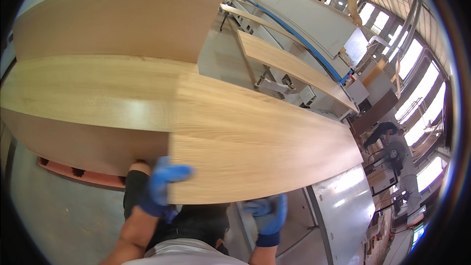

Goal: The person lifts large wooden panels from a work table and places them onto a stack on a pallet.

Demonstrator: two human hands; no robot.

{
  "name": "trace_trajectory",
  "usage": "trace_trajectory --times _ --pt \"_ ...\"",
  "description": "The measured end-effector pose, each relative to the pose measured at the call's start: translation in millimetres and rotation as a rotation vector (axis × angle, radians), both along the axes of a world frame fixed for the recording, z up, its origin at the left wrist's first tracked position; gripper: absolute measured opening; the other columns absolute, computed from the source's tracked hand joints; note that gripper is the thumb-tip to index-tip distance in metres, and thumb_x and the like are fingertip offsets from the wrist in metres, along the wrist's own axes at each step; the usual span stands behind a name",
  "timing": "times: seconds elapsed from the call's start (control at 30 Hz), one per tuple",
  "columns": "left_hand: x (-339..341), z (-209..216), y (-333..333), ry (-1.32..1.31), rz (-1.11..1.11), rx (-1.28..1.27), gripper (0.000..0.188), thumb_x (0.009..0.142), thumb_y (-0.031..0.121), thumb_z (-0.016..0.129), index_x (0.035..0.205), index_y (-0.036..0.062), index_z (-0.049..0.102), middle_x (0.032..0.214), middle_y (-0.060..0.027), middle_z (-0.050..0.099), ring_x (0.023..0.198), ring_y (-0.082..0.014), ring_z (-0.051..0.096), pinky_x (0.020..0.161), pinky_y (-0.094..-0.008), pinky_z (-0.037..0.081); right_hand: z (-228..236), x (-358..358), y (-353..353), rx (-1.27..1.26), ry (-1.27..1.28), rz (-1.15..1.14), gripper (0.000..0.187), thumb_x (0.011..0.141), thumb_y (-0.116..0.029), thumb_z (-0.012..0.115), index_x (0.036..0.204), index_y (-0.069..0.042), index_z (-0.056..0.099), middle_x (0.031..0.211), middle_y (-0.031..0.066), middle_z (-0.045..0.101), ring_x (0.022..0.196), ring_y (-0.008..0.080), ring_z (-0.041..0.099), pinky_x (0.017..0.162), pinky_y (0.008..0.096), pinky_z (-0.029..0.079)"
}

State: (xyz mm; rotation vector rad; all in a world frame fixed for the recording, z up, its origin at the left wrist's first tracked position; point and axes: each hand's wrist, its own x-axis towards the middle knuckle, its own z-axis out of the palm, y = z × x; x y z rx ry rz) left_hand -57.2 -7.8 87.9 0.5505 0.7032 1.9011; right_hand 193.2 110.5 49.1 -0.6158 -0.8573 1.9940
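Note:
A long light wood-grain board [255, 142] stretches from in front of me toward the right, its near edge at my hands. My left hand [164, 181], in a blue glove, grips the board's near left corner from above. My right hand [269, 214], also in a blue glove, holds the board's near edge from underneath. The board's left end lies over a tall stack of similar boards [93, 93].
A second, taller board stack [117, 19] stands behind the first. A grey panel machine [304, 24] with a narrow board [294, 66] on its rollers runs along the right. A red pallet [88, 176] sits under the stack. Another person [387, 135] bends over at the far right.

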Motion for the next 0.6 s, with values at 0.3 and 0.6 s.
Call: trace_trajectory --times 0.3,0.6 --pt "-140 -55 -235 -0.44 1.246 0.08 0.052 0.09 0.039 0.04 0.127 0.0018 0.039 0.128 -0.0114 0.044 0.116 -0.0258 0.043 0.097 -0.0377 0.035 -28 66 100 0.136 0.112 -0.428 0.051 0.091 -0.037 0.039 0.125 0.0 0.039 0.125 0.014 0.046 0.111 0.0269 0.048 0.093 0.0394 0.039" --pt "-197 -89 -256 -0.372 1.428 0.152 0.05 0.088 0.037 0.046 0.125 0.0034 0.044 0.125 -0.0083 0.048 0.114 -0.0225 0.044 0.094 -0.0362 0.036 -28 -147 -67 -0.12 -0.309 0.823 0.045 0.094 -0.035 0.038 0.118 0.001 0.048 0.108 0.0164 0.059 0.093 0.0255 0.061 0.073 0.0353 0.051"
